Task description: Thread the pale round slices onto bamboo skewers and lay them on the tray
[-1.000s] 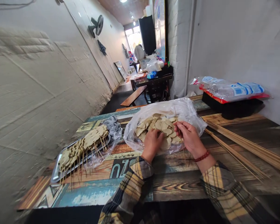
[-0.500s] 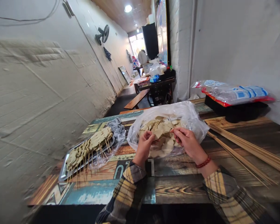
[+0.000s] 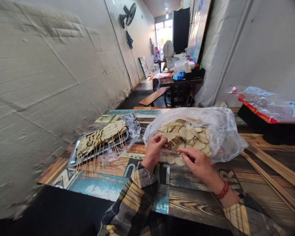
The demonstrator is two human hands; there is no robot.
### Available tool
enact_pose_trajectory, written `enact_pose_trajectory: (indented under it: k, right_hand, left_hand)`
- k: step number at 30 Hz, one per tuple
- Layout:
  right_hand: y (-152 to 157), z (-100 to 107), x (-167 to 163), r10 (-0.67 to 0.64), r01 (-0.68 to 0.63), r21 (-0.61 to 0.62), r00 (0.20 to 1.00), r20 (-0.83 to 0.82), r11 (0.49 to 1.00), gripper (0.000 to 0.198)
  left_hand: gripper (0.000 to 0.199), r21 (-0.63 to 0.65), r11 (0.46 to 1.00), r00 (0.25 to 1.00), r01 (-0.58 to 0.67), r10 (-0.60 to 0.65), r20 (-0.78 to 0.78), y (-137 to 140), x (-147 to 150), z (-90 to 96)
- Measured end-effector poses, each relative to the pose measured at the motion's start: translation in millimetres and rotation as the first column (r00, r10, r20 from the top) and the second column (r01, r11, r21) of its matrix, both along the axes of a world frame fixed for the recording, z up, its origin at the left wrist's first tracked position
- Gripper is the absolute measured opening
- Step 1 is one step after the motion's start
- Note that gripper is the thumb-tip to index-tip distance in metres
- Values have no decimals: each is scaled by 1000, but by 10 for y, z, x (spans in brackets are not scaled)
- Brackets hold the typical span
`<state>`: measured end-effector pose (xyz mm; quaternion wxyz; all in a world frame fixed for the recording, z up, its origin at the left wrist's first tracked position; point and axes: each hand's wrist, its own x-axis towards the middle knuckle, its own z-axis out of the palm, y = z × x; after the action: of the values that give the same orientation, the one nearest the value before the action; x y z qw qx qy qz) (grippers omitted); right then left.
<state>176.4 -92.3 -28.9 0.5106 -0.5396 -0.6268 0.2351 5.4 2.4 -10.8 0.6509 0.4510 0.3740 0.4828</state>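
Slice (image 3: 168, 135) pinched by its near edge, thumb and fingertips of the left hand (image 3: 152, 150) brought together on it! At four o'clock from that grip, the right hand (image 3: 196, 163) is held just beside, its own grip drawn together on what is taken to be a thin skewer (image 3: 178, 150); most of that stick is hidden by the fingers.

Trouble could be brewed here: with so little of the slice held, it could be dropped, or torn if pressed hard near the rim. A left fingertip could be pricked too, should the stick be slipped past the edge, the two grips being set so close.

And the positions? The slice is held out at between one and two o'clock from the left grip. A loose heap of slices (image 3: 194, 135) is spread toward two to three o'clock, surrounded by a clear plastic bag (image 3: 225, 119). At nine o'clock, well apart, a metal tray (image 3: 73, 160) is loaded with threaded skewers (image 3: 100, 136), their bare ends pointed toward the near edge of the bench (image 3: 186, 201). Out at three to four o'clock from the right grip, bare sticks (image 3: 276, 165) are laid in a bundle.
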Motion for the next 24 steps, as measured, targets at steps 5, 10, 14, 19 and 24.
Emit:
enact_pose_trajectory:
  k: [5, 10, 14, 19, 24]
  right_hand:
    - [-1, -75, -5, 5, -5, 1, 999, 52, 1000, 33]
    - [-7, -94, -29, 16, -16, 8, 998, 62, 1000, 38]
    - [-13, -85, -47, 15, -15, 3, 998, 58, 1000, 36]
    - [-15, -69, -52, 45, -42, -33, 995, 86, 999, 38]
    - [-24, -33, -45, 55, -48, -83, 995, 84, 995, 43]
  left_hand:
    - [29, 24, 999, 999, -22, 22, 23, -24, 13, 21]
    - [27, 46, 998, 998, -35, 32, 45, -45, 13, 57]
    - [25, 55, 998, 999, -43, 41, 31, -44, 3, 74]
    - [24, 71, 996, 998, -54, 51, 38, -40, 2, 68]
    - [24, 94, 994, 998, -62, 61, 14, -51, 5, 77]
